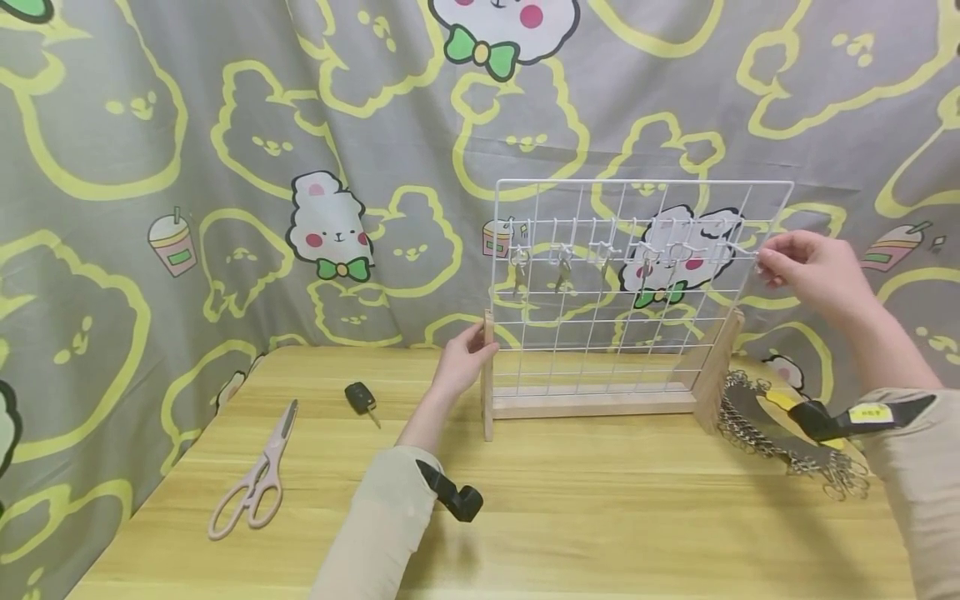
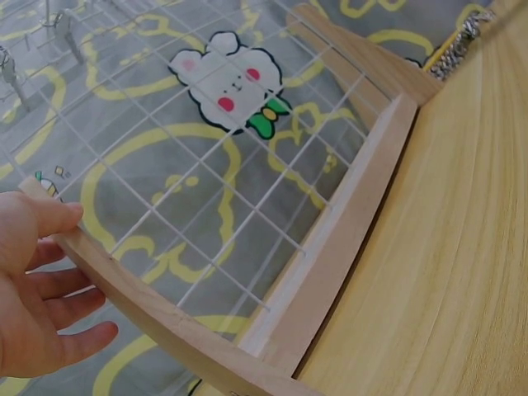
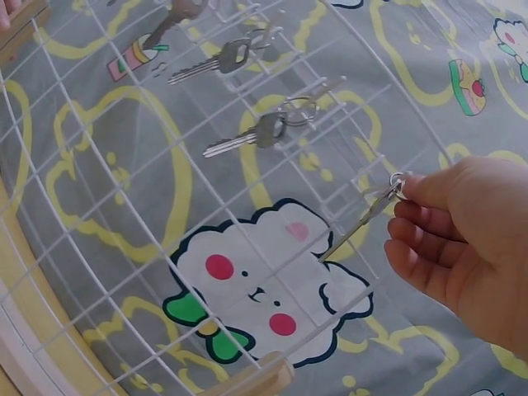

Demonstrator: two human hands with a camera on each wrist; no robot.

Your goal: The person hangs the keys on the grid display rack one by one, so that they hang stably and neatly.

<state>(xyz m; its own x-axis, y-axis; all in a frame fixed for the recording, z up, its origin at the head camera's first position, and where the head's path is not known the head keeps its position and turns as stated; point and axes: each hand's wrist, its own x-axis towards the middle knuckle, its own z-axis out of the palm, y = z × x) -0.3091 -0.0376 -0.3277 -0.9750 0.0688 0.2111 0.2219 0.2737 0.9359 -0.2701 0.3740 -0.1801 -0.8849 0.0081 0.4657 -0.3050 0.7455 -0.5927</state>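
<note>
A white wire grid rack (image 1: 645,181) stands upright in wooden side posts joined by a wooden base bar (image 1: 592,407). My left hand (image 1: 459,365) holds the rack's left post (image 2: 157,309), thumb on one side and fingers beyond it. At the grid's upper right edge, my right hand (image 1: 821,267) pinches a small metal ring (image 3: 398,185) between thumb and index finger. A key (image 3: 359,228) hangs off that ring, near the rightmost hook. Several other keys (image 3: 268,132) hang by rings from white hooks along the upper grid.
Pink-handled scissors (image 1: 262,475) and a black car key (image 1: 361,397) lie on the left of the wooden table (image 1: 600,517). Right of the rack is a band lined with many metal rings (image 1: 750,421). A patterned curtain (image 1: 405,317) hangs close behind.
</note>
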